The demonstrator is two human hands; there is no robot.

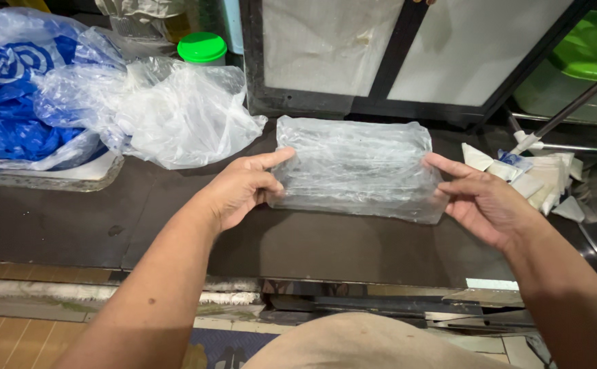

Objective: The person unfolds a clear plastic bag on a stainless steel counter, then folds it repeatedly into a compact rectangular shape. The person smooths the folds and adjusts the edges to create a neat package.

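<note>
- Stack of clear plastic bags (358, 167) sits dead centre ahead of the person, stretched between both hands, low over the dark surface (59, 225); contact with it can't be told.
- Long axis runs left-right, parallel to the surface's near edge; short axis points away from the body.
- Left hand (244, 188) pinches the left short edge: thumb on top, fingers curled under the film.
- Right hand (486, 201) grips the right short edge the same way, fingers half-closed around it.
- Both hands equally near, one per end; neither has an advantage.
- Stack looks flat, rectangular, translucent, with lengthwise creases and glare bands; edges slightly ragged, upper right corner bulges a little.
- Left rear: crumpled clear bag (182, 116), blue-and-white bags (5, 102) on a tray, green-capped jar (201, 48) behind.
- Right: pile of white folded paper pieces (537, 181), just beside the right hand, apart from the stack.
</note>
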